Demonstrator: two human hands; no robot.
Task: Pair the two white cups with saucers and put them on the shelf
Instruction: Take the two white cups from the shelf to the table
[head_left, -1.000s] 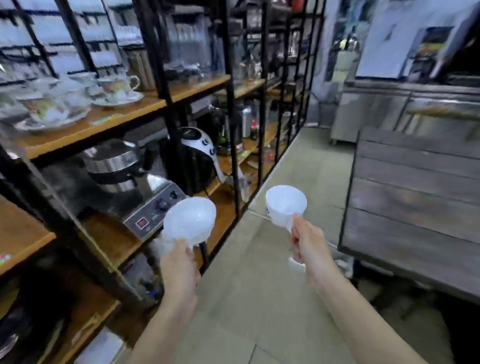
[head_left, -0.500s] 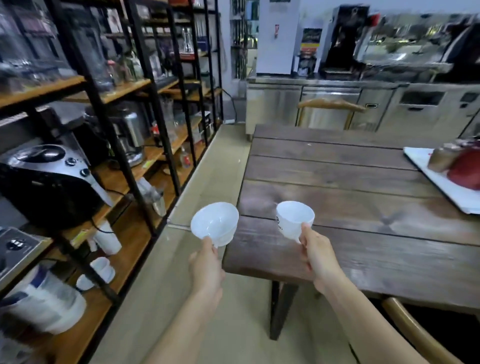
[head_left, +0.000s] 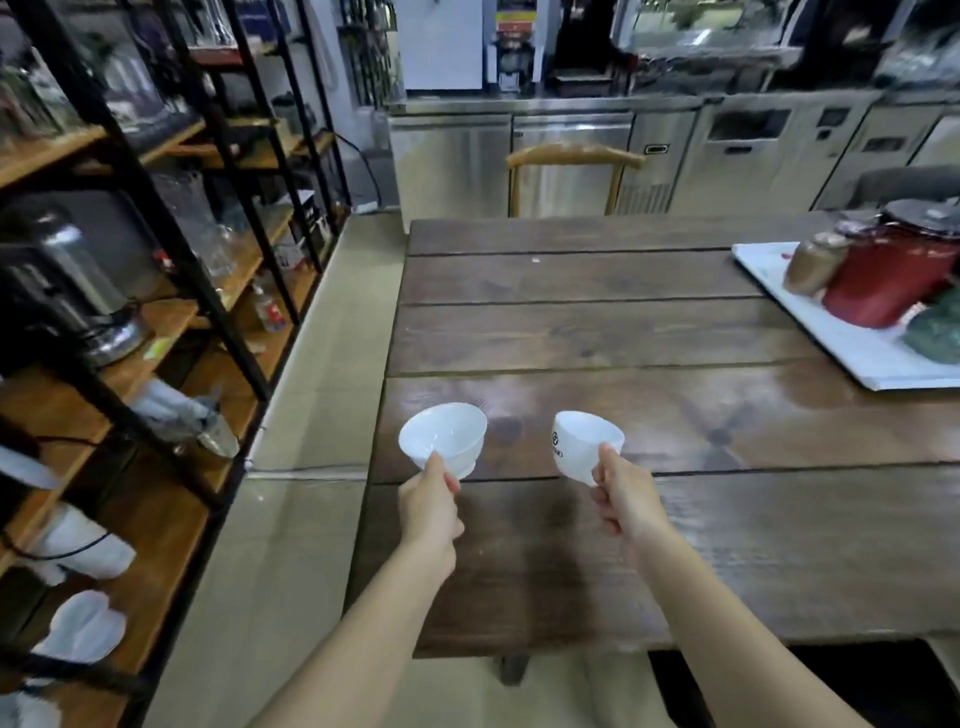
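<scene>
Now, cups: 2 white cups of smooth, glossy ceramic, both held in the air above the near-left part of the table.
Left cup (head_left: 443, 439): rounded bowl shape on a narrow foot, tipped so its open mouth faces up and toward the camera; it hangs over the table's left edge.
Right cup (head_left: 586, 444): straighter, tapering wall, with a small dark printed mark on its left side; mouth tilted up and slightly left.
Left hand (head_left: 430, 506): closed on the left cup, thumb on the near rim, the other fingers hidden beneath it.
Right hand (head_left: 623, 501): closed on the right cup at its near lower side, thumb tip against the rim; whether it pinches a handle cannot be told.
Hands together: apart, with a clear gap between the 2 cups, at about the same height.
Table (head_left: 597, 332): wide dark-brown wooden planks with visible grain and seams, a dull sheen across the middle.
Tray (head_left: 852, 348): flat, white, rectangular, at the table's right edge, carrying a red pot (head_left: 888, 280) and a brownish jar (head_left: 813, 262), both blurred.
Shelf (head_left: 171, 332): black metal uprights with orange-brown wooden boards, along the left; glassware and white ceramic pieces on it are smeared.
Chair (head_left: 574, 156): curved wooden back at the table's far side.
</scene>
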